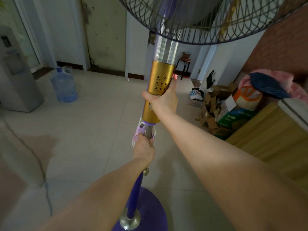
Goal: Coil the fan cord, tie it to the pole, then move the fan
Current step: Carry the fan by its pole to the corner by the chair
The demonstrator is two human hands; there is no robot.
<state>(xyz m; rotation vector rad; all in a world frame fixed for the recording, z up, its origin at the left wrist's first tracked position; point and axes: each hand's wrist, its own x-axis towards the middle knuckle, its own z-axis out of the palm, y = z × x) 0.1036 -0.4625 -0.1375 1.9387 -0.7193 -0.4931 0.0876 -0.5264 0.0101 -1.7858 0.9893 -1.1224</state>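
Head view: left hand [144, 150] grips purple pole [135, 195], right hand [164, 97] clasps gold column [159, 84].

Glossy gold metal sleeve [157, 90], shiny chrome collar [130, 220], wire grille [208, 22]

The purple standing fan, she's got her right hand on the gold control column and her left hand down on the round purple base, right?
Not quite. In the head view the left hand grips the metal pole by the white cord, not the base. The right hand does hold the gold control column.
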